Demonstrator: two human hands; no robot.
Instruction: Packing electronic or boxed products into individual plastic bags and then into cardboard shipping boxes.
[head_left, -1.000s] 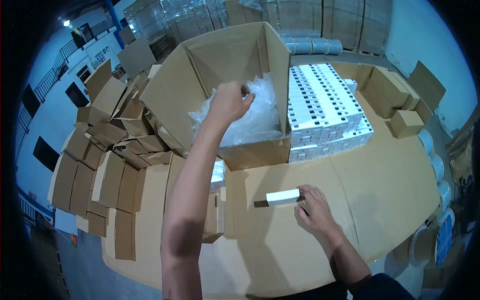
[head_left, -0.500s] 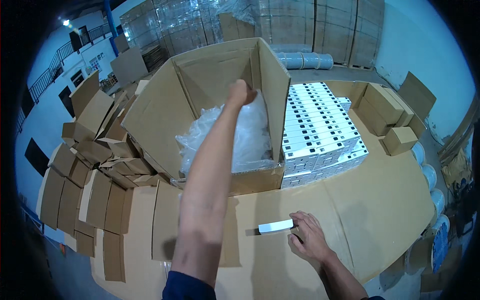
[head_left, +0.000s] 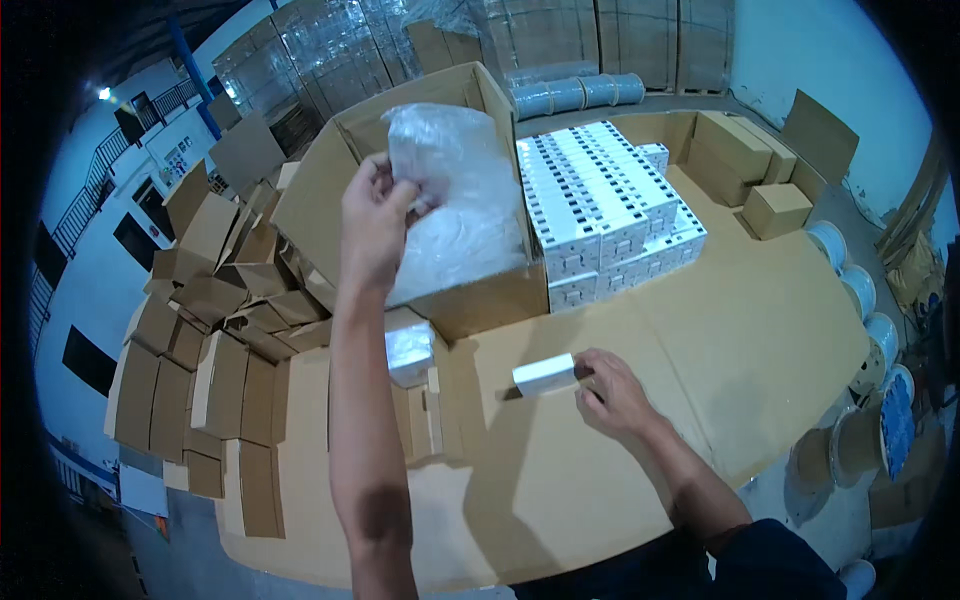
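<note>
Since the earlier frame, my left hand had risen out of the large open carton, fingers pinched on a clear plastic bag now lifted above the bags left inside. My right hand had stayed on the cardboard-covered table, fingertips touching the end of a small white box; I could not tell whether they gripped it or only steadied it. Judged from this position, one bag was drawn and one box was set out, but the box was not yet bagged. Stacked white boxes beside the carton remained unhandled. One wrapped box lay near my left forearm.
</note>
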